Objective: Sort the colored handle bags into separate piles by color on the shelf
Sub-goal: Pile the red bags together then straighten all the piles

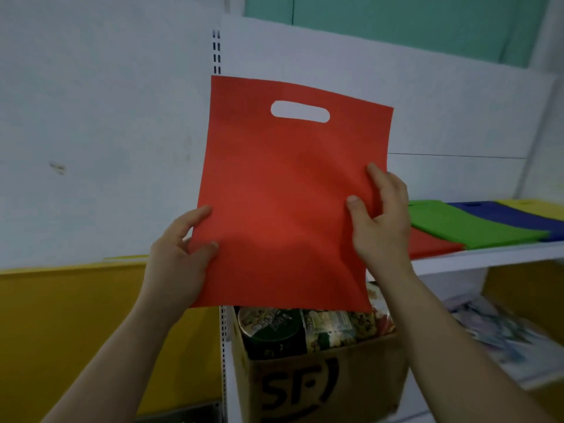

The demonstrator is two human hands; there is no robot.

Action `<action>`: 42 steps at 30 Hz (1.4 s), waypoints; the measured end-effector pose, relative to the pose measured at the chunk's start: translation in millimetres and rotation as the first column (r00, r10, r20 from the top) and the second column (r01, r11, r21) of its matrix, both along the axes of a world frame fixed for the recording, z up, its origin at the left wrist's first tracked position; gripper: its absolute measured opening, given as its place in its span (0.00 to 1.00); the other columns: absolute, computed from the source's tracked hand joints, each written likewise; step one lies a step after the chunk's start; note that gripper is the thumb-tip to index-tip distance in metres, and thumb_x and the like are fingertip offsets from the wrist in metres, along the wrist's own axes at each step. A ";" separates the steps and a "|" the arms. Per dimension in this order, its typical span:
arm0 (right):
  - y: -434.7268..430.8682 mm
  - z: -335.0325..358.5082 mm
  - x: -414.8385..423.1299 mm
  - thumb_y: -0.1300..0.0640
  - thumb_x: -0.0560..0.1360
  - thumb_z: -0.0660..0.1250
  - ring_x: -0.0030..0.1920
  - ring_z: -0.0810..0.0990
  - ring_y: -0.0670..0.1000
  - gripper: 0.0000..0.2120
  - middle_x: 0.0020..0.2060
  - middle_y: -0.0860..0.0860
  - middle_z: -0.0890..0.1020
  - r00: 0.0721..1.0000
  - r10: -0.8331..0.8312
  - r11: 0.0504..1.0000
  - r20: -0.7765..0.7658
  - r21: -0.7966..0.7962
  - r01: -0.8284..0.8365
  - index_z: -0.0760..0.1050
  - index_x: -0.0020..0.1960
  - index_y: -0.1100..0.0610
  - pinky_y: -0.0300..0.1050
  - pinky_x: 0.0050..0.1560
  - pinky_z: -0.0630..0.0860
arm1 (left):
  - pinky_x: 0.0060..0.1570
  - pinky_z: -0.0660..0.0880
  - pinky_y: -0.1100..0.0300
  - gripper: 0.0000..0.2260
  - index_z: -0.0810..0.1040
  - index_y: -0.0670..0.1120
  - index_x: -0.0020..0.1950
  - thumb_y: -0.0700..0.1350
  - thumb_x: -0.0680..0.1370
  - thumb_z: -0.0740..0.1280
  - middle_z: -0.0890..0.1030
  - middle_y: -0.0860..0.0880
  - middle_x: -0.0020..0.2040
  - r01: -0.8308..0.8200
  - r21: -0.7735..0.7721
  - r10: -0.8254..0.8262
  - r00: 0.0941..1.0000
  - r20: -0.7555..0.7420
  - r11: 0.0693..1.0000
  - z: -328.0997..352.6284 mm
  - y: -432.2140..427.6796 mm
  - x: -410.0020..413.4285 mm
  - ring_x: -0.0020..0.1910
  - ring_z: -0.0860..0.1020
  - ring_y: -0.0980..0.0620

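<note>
I hold a flat red handle bag upright in front of the white shelf back, its oval cut-out handle at the top. My left hand pinches its lower left edge between thumb and fingers. My right hand grips its right edge, thumb on the front. On the white shelf to the right lie a red bag, a green bag, a blue bag and a yellow bag, side by side and overlapping.
Below the shelf stands a cardboard box filled with packaged food. Printed sheets lie on the lower shelf at right. A slotted shelf upright runs down left of the box, with a yellow wall panel to its left.
</note>
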State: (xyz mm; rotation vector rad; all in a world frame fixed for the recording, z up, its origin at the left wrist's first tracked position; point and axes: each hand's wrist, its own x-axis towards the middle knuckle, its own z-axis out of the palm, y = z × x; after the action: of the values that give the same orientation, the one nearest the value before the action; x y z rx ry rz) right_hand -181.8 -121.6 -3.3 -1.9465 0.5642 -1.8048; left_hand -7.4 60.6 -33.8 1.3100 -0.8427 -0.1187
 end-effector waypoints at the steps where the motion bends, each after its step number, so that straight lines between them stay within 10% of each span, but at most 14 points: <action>1: 0.5 -2.6 -8.5 0.63 0.76 0.66 0.61 0.66 0.38 0.23 0.62 0.45 0.68 1.000 -0.008 1.000 0.015 -0.011 0.008 0.70 0.69 0.52 0.23 0.63 0.59 | 0.43 0.79 0.54 0.23 0.74 0.64 0.54 0.33 0.76 0.66 0.82 0.49 0.52 0.005 0.003 -0.005 1.000 0.000 1.000 -1.9 -0.8 -6.6 0.45 0.82 0.49; 8: -13.2 -20.5 -82.4 0.65 0.74 0.67 0.55 0.70 0.30 0.21 0.53 0.33 0.72 0.993 -0.055 0.998 0.105 0.021 0.053 0.72 0.60 0.44 0.35 0.63 0.68 | 0.52 0.77 0.55 0.25 0.73 0.62 0.58 0.33 0.74 0.67 0.80 0.47 0.58 0.015 0.050 -0.020 0.995 0.093 0.999 -12.6 -21.8 -70.5 0.49 0.80 0.52; 12: -37.6 -28.1 -139.7 0.66 0.75 0.66 0.56 0.71 0.39 0.18 0.56 0.49 0.76 0.990 -0.121 0.992 0.068 0.041 0.118 0.76 0.62 0.52 0.30 0.62 0.66 | 0.58 0.76 0.49 0.24 0.72 0.64 0.59 0.34 0.75 0.67 0.80 0.47 0.59 0.016 0.091 -0.026 0.994 0.109 0.996 -18.4 -47.2 -121.6 0.54 0.79 0.49; 15: -60.0 -33.0 -187.2 0.65 0.76 0.65 0.65 0.71 0.51 0.17 0.63 0.55 0.74 0.989 -0.147 0.986 0.020 0.079 0.145 0.76 0.64 0.53 0.44 0.68 0.65 | 0.59 0.75 0.46 0.24 0.73 0.64 0.60 0.35 0.75 0.67 0.78 0.48 0.61 0.018 0.112 -0.033 0.990 0.136 0.994 -21.5 -71.0 -165.9 0.56 0.79 0.48; 19: -87.5 -38.4 -243.3 0.65 0.78 0.62 0.69 0.63 0.45 0.20 0.69 0.54 0.69 0.986 -0.146 0.982 -0.080 0.106 0.154 0.72 0.68 0.53 0.22 0.63 0.53 | 0.56 0.77 0.49 0.23 0.71 0.62 0.63 0.37 0.76 0.66 0.76 0.48 0.63 0.019 0.139 -0.041 0.986 0.160 0.990 -26.0 -104.5 -219.5 0.55 0.78 0.48; 24: -119.5 -37.1 -282.4 0.64 0.79 0.61 0.74 0.58 0.49 0.24 0.73 0.53 0.65 0.976 -0.114 0.982 -0.188 0.129 0.139 0.65 0.73 0.51 0.28 0.65 0.50 | 0.49 0.74 0.60 0.23 0.72 0.60 0.64 0.36 0.77 0.66 0.75 0.50 0.65 -0.020 0.153 -0.007 0.985 0.173 0.988 -26.1 -133.2 -258.4 0.54 0.77 0.49; 30: -151.2 -26.9 -268.6 0.62 0.77 0.64 0.74 0.57 0.49 0.31 0.74 0.51 0.60 0.951 0.030 0.989 -0.309 0.148 0.017 0.58 0.76 0.48 0.40 0.72 0.55 | 0.58 0.75 0.45 0.23 0.71 0.58 0.68 0.38 0.76 0.66 0.76 0.48 0.63 -0.141 0.221 0.088 0.969 0.232 0.965 -13.5 -152.7 -251.6 0.56 0.77 0.45; 42: -227.5 -0.1 -152.7 0.65 0.75 0.64 0.65 0.68 0.50 0.30 0.68 0.56 0.66 0.898 0.072 0.993 -0.435 0.118 -0.022 0.61 0.75 0.55 0.23 0.55 0.54 | 0.59 0.67 0.58 0.30 0.64 0.49 0.74 0.47 0.74 0.71 0.70 0.48 0.69 -0.207 0.448 0.032 0.930 0.367 0.870 17.2 -189.2 -166.2 0.59 0.70 0.54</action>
State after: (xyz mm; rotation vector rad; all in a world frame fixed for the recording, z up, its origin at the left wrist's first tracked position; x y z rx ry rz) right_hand -334.5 -349.2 -3.4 -2.2773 0.7324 -1.2701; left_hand -173.5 -128.5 -16.7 1.8915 -1.0710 0.0107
